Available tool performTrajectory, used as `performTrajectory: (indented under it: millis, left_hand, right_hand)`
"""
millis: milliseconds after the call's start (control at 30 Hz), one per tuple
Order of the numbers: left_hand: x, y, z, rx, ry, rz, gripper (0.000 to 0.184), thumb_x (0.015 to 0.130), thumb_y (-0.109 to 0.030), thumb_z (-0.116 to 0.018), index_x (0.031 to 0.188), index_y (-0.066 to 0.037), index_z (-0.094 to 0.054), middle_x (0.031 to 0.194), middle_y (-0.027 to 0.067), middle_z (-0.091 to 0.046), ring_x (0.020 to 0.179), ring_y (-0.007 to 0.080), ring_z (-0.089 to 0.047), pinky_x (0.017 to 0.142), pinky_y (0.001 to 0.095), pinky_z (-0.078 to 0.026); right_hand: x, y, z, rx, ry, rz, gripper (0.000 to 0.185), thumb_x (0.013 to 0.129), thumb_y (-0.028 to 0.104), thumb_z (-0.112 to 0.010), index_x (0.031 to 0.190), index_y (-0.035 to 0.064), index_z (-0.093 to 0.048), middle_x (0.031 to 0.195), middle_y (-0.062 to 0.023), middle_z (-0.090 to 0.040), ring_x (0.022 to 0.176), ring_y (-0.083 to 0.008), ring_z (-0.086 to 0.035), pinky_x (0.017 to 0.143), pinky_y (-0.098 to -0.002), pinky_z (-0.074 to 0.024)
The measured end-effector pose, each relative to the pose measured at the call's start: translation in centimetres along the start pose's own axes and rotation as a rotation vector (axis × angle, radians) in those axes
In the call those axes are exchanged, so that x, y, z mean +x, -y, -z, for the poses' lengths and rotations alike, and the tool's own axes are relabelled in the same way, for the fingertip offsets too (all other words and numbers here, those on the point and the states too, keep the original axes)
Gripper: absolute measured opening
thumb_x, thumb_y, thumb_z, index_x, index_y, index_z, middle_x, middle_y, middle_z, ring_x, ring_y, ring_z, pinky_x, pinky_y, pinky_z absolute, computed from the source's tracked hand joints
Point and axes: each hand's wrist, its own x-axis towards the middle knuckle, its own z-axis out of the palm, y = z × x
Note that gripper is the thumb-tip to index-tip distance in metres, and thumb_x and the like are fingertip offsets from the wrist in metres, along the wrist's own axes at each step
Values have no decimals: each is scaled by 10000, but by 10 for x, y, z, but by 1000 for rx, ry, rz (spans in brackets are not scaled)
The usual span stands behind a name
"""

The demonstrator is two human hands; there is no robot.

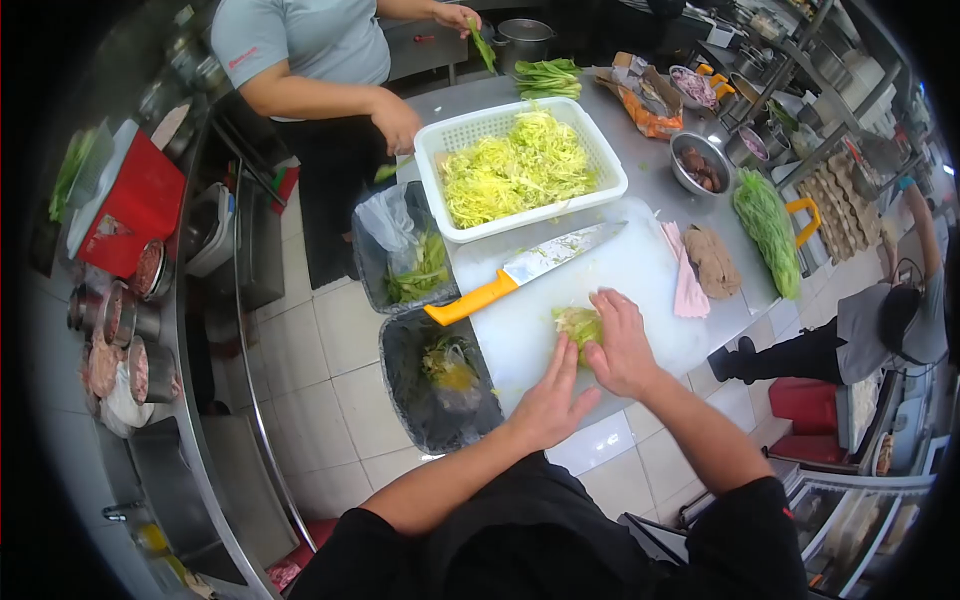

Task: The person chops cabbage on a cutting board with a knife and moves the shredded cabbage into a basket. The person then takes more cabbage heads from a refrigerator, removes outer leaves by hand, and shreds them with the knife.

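Note:
A small heap of shredded lettuce (578,326) lies on the white cutting board (640,260), pressed between my two hands. My left hand (548,400) touches its near left side, fingers stretched out and thumb apart. On the right side, my right hand (622,345) cups against the heap with its fingers extended and thumb spread. Just beyond them a large knife (562,254) with a yellow handle rests on the board, its blade pointing to the far right and flecked with green. Behind the board stands a white perforated basket (440,215) full of shredded lettuce.
Two lined bins (400,400) stand left of the board. Cloths (710,262), a bagged green vegetable (765,225) and a metal bowl (703,165) lie to the right. A co-worker (310,60) handles leaves at the far left; another person (870,330) is at right.

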Motion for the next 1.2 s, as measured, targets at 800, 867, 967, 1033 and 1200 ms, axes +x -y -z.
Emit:
performTrajectory:
  millis: [800,867,967,1033,1200]
  left_hand:
    - [28,-30,111,559,247,591,263,960,-176,-463,1182,-46,-517,1151,292,-615,940,513,-664,861,588,-525]
    - [12,-44,106,603,270,568,248,971,-173,-461,1177,-40,-503,1107,296,-620,901,514,-672,816,584,-539]
    - [-5,-47,95,658,267,531,254,978,-162,-476,1202,-41,-475,1029,296,-617,868,499,-683,753,561,-557]
    - [-3,-30,85,626,282,538,241,974,-156,-484,1186,-41,-479,1035,303,-621,870,496,-684,756,561,-556]
    - [8,-47,94,625,323,572,222,966,-141,-471,1164,-42,-481,1005,314,-640,889,490,-683,774,562,-549]
  right_hand:
    - [12,0,-20,11,-196,58,231,790,52,-684,1019,47,-654,1095,-111,-600,955,-327,-571,819,-422,-512]
    - [13,0,-36,-47,-219,75,214,758,46,-686,967,59,-646,1084,-106,-606,921,-313,-573,795,-419,-507]
    - [16,2,-36,-44,-233,91,233,740,11,-678,963,48,-622,1071,-116,-590,913,-316,-561,780,-407,-495]
    - [17,1,-37,-69,-193,87,231,737,23,-680,958,48,-621,1059,-121,-581,904,-317,-556,769,-414,-490]
    - [20,3,-33,-73,-191,82,185,731,55,-694,898,61,-612,1007,-132,-546,884,-316,-546,740,-424,-480]
